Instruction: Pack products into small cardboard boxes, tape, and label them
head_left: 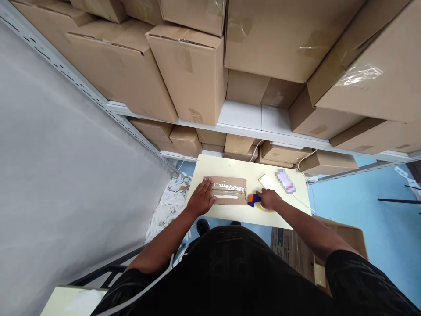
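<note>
A small brown cardboard parcel [230, 190], shiny with clear tape, lies on a pale yellow table [226, 166]. My left hand [201, 199] rests flat on the parcel's left end, fingers stretched out. My right hand [270, 199] is closed round an orange and blue tape dispenser [254, 200] with a yellowish tape roll, just off the parcel's right end. A white slip [267, 181] and a blurred white and purple object [285, 181] lie on the table beyond my right hand.
Metal shelves [250, 118] loaded with large brown cartons rise behind the table. White paper strips [167, 206] litter the floor at the left. An open carton [296, 250] stands on the blue floor at the right. A grey wall runs along the left.
</note>
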`<state>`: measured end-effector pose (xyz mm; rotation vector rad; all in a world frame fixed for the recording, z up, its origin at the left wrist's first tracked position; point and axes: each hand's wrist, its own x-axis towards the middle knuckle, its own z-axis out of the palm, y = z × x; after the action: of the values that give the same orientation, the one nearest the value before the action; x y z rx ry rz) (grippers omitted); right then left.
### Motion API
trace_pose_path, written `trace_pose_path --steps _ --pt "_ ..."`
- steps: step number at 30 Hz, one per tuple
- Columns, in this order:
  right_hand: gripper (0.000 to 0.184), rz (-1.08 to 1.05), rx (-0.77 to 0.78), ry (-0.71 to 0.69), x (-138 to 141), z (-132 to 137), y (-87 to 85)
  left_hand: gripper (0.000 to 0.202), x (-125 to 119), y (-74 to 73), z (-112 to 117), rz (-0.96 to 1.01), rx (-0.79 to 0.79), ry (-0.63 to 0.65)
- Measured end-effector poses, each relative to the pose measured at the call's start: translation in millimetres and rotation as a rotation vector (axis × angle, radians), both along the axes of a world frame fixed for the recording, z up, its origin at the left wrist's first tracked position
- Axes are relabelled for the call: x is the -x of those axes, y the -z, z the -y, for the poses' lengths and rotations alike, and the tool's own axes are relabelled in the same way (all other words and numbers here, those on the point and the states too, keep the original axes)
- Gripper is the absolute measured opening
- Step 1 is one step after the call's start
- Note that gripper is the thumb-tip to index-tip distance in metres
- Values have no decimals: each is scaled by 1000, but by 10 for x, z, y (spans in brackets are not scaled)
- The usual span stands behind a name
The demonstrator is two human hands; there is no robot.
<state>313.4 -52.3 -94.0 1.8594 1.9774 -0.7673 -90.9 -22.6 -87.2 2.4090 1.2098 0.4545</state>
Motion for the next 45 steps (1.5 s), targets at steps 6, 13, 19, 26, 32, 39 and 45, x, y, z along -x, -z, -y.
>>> trace_pose_path --steps 6,13,19,26,32,39,45 --pt "51 -42 30 283 -266 369 281 74 122 202 129 413 227 -204" --pt "50 46 -128 461 -187 560 515 101 402 724 386 601 848 -439" --pt "69 -284 -496 265 415 734 450 94 293 672 314 605 805 -418" --pt "34 -365 -516 474 1230 422 -2 65 128 331 204 408 568 -433" --pt "33 -325 -274 553 1152 8 -144 60 -75 92 -111 9 644 -506" --pt "38 -7 -353 642 345 506 164 53 -1 -109 -146 -56 464 -501" --pt "31 -7 1 596 -153 704 457 28 -202 -589 113 135 336 -287"
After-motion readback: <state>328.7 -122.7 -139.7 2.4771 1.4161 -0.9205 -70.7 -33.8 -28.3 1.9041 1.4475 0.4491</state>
